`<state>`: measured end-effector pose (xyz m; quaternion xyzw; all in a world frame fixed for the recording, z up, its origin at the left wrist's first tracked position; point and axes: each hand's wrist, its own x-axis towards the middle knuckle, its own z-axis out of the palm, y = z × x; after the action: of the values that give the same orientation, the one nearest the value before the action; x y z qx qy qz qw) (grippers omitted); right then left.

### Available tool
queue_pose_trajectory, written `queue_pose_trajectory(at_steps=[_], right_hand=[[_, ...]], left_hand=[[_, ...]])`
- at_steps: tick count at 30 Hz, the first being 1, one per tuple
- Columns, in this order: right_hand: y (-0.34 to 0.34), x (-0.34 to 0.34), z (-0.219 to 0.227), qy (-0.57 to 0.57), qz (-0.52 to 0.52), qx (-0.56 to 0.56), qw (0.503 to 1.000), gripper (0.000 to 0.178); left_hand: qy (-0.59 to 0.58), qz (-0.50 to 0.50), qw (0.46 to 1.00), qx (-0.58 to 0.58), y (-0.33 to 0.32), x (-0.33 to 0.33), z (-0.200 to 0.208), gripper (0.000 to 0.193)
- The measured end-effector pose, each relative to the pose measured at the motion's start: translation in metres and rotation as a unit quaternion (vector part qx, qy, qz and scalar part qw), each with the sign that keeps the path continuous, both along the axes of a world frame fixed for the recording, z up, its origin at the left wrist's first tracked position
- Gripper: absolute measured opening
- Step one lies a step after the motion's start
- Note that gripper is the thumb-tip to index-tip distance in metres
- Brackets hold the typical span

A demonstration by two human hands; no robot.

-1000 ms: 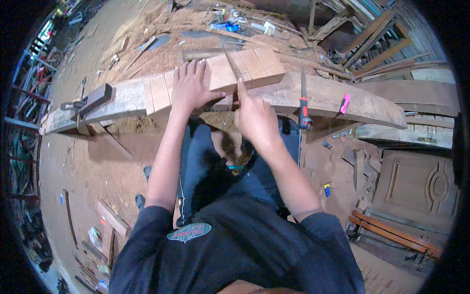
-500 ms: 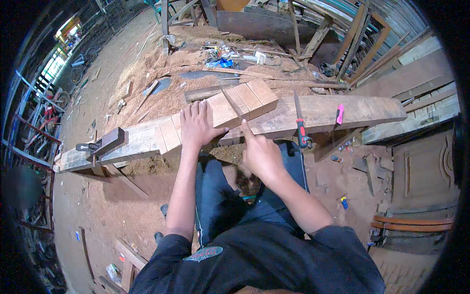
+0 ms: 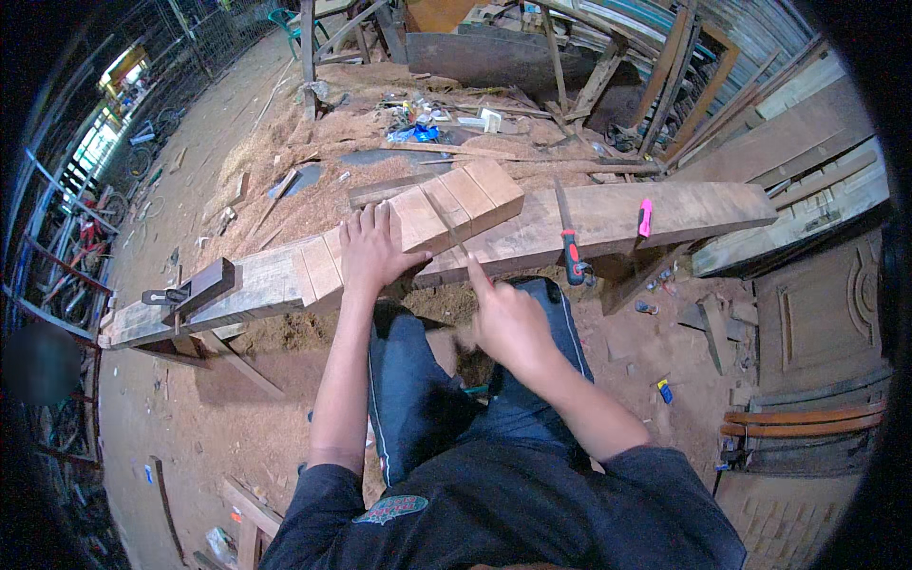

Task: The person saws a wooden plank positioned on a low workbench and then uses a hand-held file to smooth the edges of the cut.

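A pale wooden block (image 3: pixel 482 195) with several cuts across it lies at a slant on the long beam. My left hand (image 3: pixel 370 249) presses on its top, fingers spread and thumb stretched toward the near edge. My right hand (image 3: pixel 513 323) is closed round the handle of a handsaw, index finger pointing along it. The narrow saw blade (image 3: pixel 446 220) crosses the block to the right of my left hand; the handle is mostly hidden in my fist. Farther right, a second saw with a red and black handle (image 3: pixel 571 256) lies on the beam.
The thick beam (image 3: pixel 655 209) spans the view as a bench. On it are a hand plane (image 3: pixel 204 289) at the left and a pink marker (image 3: pixel 645 218) at the right. Wood shavings (image 3: pixel 275 142) and scraps cover the ground beyond. Carved door panels (image 3: pixel 822 313) stand at the right.
My right hand has drawn slightly back toward me, pulling the saw blade along the cut. My left hand stays on the block. The whole view has shifted a little.
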<state>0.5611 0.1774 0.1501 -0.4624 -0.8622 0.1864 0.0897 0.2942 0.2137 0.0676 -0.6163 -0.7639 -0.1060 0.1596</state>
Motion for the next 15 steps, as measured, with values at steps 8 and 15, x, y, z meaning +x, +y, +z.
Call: queue_pose_trajectory(at_steps=[8,15], right_hand=[[0.028,-0.027,-0.013,0.013,-0.011,0.019,1.000,0.082],[0.028,-0.017,-0.010,0.014,0.007,-0.007,1.000,0.079]], left_hand=[[-0.038,0.007,0.998,-0.047,0.001,0.006,0.009,0.126],[-0.041,0.006,0.998,-0.048,0.002,0.008,0.011,0.128]])
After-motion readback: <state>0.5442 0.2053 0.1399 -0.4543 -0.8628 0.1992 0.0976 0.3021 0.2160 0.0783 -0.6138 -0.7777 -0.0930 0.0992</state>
